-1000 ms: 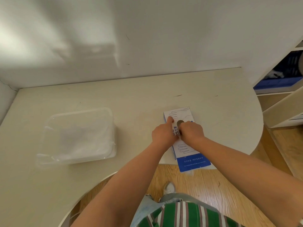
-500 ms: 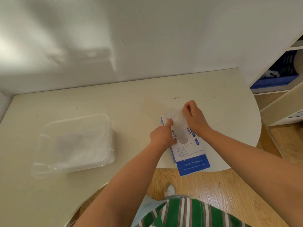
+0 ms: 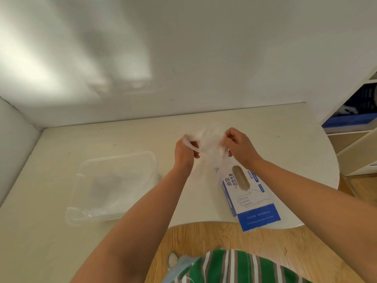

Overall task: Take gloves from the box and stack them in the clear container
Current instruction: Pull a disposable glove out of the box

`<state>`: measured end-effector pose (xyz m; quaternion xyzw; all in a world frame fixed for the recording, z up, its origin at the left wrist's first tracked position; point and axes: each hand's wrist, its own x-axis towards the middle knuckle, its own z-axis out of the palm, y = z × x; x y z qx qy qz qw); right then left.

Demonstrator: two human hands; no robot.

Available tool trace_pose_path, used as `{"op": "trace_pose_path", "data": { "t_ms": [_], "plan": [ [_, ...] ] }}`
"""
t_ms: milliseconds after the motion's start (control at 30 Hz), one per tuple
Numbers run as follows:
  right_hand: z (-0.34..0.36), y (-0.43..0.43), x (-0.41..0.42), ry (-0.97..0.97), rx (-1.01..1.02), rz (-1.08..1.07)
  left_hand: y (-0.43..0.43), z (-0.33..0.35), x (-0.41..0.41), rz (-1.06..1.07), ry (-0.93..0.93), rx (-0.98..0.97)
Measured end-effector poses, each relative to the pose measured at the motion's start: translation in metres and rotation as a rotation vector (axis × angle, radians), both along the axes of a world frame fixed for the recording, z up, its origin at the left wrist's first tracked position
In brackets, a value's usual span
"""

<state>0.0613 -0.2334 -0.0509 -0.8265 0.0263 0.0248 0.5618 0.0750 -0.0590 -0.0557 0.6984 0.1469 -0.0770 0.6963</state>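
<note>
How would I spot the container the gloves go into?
Start at the cream table against the white wall. On its left part sits a shallow rectangular container. Unlike the blue-and-white glove box to the right, it is clear plastic with no print.

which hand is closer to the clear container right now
Left. The left hand holds one end of the glove just right of the clear container; the right hand pinches the other end farther right, by the box.
</note>
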Motion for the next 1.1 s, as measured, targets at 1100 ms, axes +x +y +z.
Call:
{"op": "trace_pose_path", "data": {
  "t_ms": [1100],
  "plan": [
    [0.025, 0.246, 0.030, 0.237, -0.106, 0.474, 0.272, 0.014, -0.058, -0.052, 0.082, -0.070]
  ]
}}
